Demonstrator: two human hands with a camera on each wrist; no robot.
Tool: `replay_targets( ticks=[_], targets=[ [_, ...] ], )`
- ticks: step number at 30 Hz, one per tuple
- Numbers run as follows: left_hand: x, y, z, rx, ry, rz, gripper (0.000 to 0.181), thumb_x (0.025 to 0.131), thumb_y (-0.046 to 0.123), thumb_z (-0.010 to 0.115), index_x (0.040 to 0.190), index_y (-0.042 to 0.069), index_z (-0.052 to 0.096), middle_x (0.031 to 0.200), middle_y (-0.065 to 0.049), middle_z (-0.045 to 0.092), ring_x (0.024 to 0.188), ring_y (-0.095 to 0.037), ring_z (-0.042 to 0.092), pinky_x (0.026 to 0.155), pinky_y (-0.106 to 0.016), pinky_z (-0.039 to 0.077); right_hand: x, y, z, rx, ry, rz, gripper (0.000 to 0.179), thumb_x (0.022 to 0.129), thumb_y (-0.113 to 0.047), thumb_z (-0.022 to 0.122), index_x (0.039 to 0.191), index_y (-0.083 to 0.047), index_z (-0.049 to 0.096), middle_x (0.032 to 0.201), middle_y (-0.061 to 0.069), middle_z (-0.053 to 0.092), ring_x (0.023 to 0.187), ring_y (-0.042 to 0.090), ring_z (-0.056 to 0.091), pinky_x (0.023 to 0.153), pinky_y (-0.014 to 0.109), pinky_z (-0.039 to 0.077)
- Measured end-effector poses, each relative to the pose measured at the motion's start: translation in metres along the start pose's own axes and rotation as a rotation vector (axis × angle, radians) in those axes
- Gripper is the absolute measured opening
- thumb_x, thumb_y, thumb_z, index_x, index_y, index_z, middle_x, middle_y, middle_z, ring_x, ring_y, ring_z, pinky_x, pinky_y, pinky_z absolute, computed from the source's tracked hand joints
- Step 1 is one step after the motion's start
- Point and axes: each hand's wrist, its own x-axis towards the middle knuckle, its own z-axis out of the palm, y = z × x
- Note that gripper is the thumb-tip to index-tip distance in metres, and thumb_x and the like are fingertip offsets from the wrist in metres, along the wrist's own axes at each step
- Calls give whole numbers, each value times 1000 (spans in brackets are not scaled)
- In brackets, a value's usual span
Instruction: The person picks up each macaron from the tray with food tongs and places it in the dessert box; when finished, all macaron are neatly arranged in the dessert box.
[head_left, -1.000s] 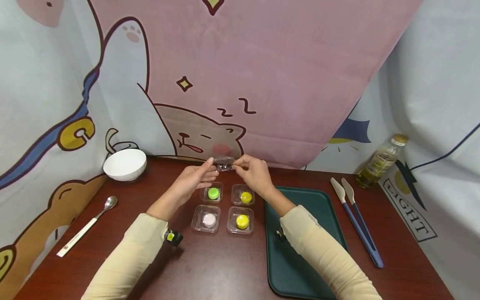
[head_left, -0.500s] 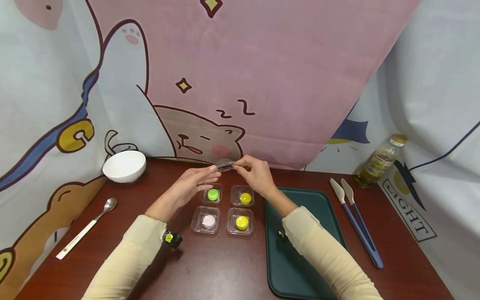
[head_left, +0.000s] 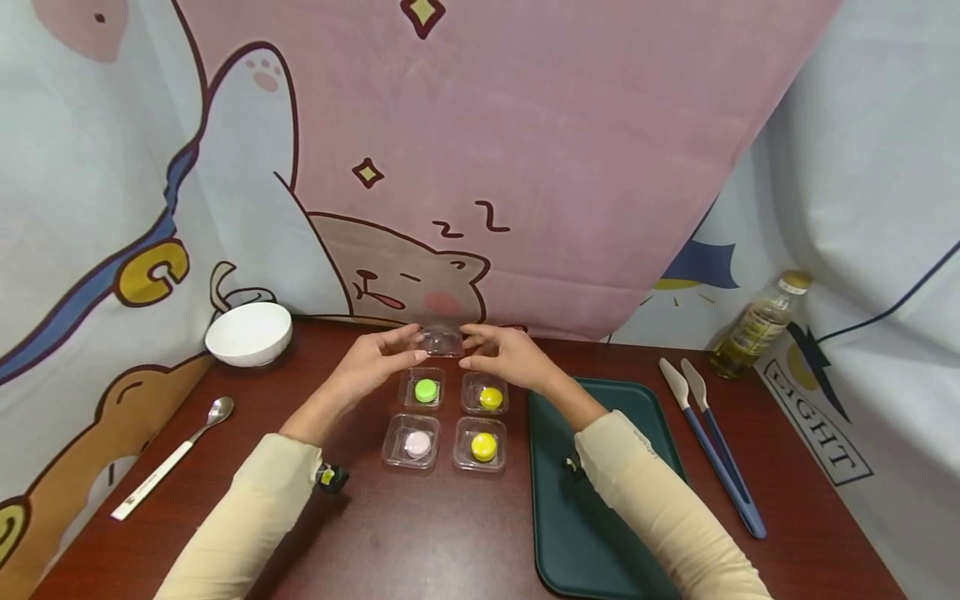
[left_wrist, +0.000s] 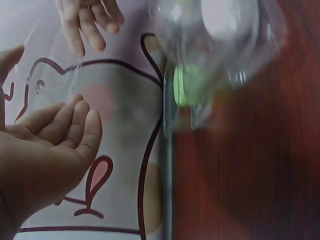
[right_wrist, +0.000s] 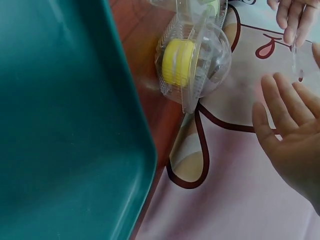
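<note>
In the head view, a small clear plastic box (head_left: 441, 342) is held up near the back wall, between the fingertips of both hands. My left hand (head_left: 367, 362) holds its left edge, and my right hand (head_left: 513, 357) holds its right edge. Both wrist views show the box as a thin see-through outline, so its lid is hard to make out. Just below the hands sit a clear box with a green macaron (head_left: 425, 391) and another with a yellow macaron (head_left: 491, 398). Nearer to me are boxes with a pale pink macaron (head_left: 417, 445) and a second yellow macaron (head_left: 484, 447).
A dark green tray (head_left: 600, 500) lies under my right forearm. Farther right are blue-handled tongs (head_left: 720, 450) and an oil bottle (head_left: 761, 325). At left stand a white bowl (head_left: 249, 333) and a spoon (head_left: 172, 458). A printed cloth (head_left: 585, 167) backs the table.
The clear box has turned from tilted to flatter and come slightly nearer. Both hands have spread their thumbs and fingers about its sides; the right hand pinched its edge before.
</note>
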Motion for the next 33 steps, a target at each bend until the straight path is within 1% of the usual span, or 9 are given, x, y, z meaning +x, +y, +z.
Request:
replay_targets(
  ticks=[3, 6, 9, 14, 17, 21, 26, 29, 33],
  targets=[
    [-2, -2, -6, 92, -8, 40, 72, 90, 37, 76, 152, 12, 48, 143, -6, 63, 133, -26, 57, 113, -50, 44, -1, 0, 1, -13, -65, 0, 70, 90, -44, 75, 150, -17, 51, 128, -1, 71, 113, 19, 69, 98, 44, 55],
    [-4, -4, -9, 153, -20, 75, 74, 89, 38, 77, 152, 13, 47, 144, -5, 62, 128, -26, 60, 110, -49, 47, -2, -1, 2, -23, -90, -8, 71, 91, -45, 74, 150, -15, 50, 127, -1, 72, 114, 19, 68, 99, 44, 55],
    [-5, -6, -10, 182, -36, 108, 75, 89, 38, 78, 153, 13, 47, 145, -4, 61, 124, -26, 63, 104, -47, 51, -2, -3, 4, -28, -94, -15, 69, 92, -45, 73, 150, -15, 51, 127, 0, 72, 115, 19, 68, 100, 45, 54],
    [-6, -10, -10, 208, -29, 151, 76, 88, 36, 78, 153, 14, 46, 145, -2, 62, 122, -24, 63, 98, -42, 53, -2, -6, 7, -42, -96, -16, 68, 92, -48, 72, 150, -20, 51, 126, -2, 72, 117, 19, 68, 102, 45, 54],
    [-7, -12, -9, 207, -30, 161, 75, 88, 35, 79, 153, 15, 46, 145, 0, 61, 124, -25, 62, 100, -46, 52, -2, -7, 9, -44, -93, -19, 70, 89, -49, 74, 149, -19, 53, 127, -2, 72, 118, 20, 68, 103, 44, 54],
    [-8, -12, -9, 202, -42, 176, 75, 88, 34, 79, 153, 17, 47, 145, 1, 61, 130, -24, 58, 105, -53, 48, -2, -8, 10, -58, -70, -36, 70, 85, -50, 78, 144, -16, 58, 126, -1, 71, 116, 21, 68, 101, 43, 55],
    [-8, -13, -11, 211, -50, 183, 76, 87, 35, 80, 153, 17, 46, 145, 0, 61, 135, -25, 55, 111, -57, 43, -2, -13, 12, -132, -26, -55, 70, 83, -54, 79, 139, -16, 61, 123, -2, 72, 112, 17, 70, 97, 41, 57],
    [-9, -13, -13, 238, -57, 179, 79, 87, 37, 80, 155, 19, 44, 148, -1, 59, 138, -27, 51, 113, -58, 40, -3, -16, 12, -185, -10, -66, 70, 83, -56, 78, 139, -17, 62, 122, -3, 72, 111, 16, 69, 96, 41, 57],
    [-10, -12, -16, 315, -39, 156, 83, 85, 45, 81, 156, 23, 43, 149, -4, 57, 141, -30, 48, 114, -60, 38, -3, -18, 13, -237, 1, -78, 70, 83, -57, 76, 139, -17, 62, 121, -3, 73, 111, 15, 70, 94, 40, 57]
  ],
)
